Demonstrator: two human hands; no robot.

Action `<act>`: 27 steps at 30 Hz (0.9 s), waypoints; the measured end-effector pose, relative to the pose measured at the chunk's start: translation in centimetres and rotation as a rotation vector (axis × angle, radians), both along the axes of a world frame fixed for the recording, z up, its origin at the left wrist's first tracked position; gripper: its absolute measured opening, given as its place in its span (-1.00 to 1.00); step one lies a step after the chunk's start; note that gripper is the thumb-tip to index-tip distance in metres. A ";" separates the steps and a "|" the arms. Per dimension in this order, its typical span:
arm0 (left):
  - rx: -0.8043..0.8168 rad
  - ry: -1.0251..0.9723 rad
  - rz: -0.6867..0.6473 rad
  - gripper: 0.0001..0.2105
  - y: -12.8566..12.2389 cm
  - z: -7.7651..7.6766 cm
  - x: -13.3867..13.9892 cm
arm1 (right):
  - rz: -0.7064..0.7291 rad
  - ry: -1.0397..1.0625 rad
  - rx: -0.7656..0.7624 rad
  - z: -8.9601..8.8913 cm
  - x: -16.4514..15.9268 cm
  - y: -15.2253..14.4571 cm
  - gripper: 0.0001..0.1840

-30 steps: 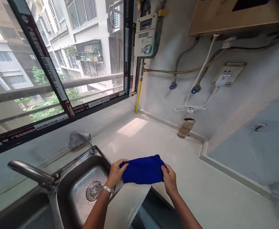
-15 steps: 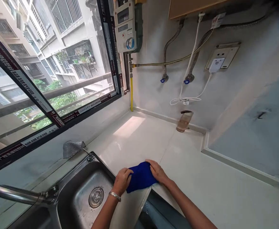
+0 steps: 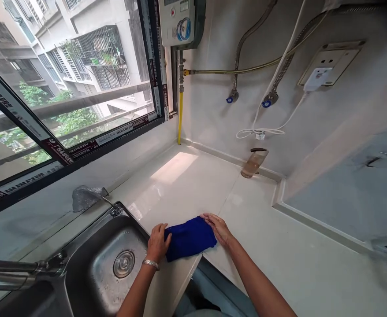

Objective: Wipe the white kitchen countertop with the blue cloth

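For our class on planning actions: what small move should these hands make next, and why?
Probably smooth the cloth flat on the counter: its outline looks uneven, and the left hand and right hand are at its opposite ends.

A faucet (image 3: 8,267) runs off the left edge and a wall meter (image 3: 176,24) off the top, while both forearms (image 3: 254,279) are cropped below. The left hand (image 3: 158,243) covers part of a blue cloth's (image 3: 189,239) edge; the window frame's labels (image 3: 114,134) carry print too small to read fully.
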State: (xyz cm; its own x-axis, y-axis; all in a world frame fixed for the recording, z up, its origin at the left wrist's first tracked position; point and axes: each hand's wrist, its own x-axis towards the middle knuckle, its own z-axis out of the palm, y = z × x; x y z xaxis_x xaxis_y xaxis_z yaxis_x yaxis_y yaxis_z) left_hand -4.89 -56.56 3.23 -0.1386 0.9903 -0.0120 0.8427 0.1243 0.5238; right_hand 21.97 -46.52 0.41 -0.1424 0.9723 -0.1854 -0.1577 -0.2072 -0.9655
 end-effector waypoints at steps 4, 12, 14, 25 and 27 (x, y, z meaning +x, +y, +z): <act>-0.075 0.059 0.052 -0.66 0.5 -0.6 0.2 | -0.097 -0.173 0.068 -0.8 -1.6 -1.0 -0.50; -0.125 0.074 0.007 -0.78 0.5 -0.5 -0.3 | -0.168 -0.444 0.152 -1.2 -3.6 -3.0 -0.56; -0.123 0.056 -0.009 -0.78 0.5 -0.5 -0.5 | -0.160 -0.458 0.105 -1.3 -3.1 -2.0 -0.67; -0.014 -0.103 0.017 -0.73 0.7 -2.5 -0.7 | -0.216 -0.433 -0.029 0.2 0.7 0.0 -0.58; 0.018 -0.133 0.018 -0.71 0.3 -2.8 -0.7 | -0.263 -0.489 0.026 0.7 0.2 -0.6 -0.55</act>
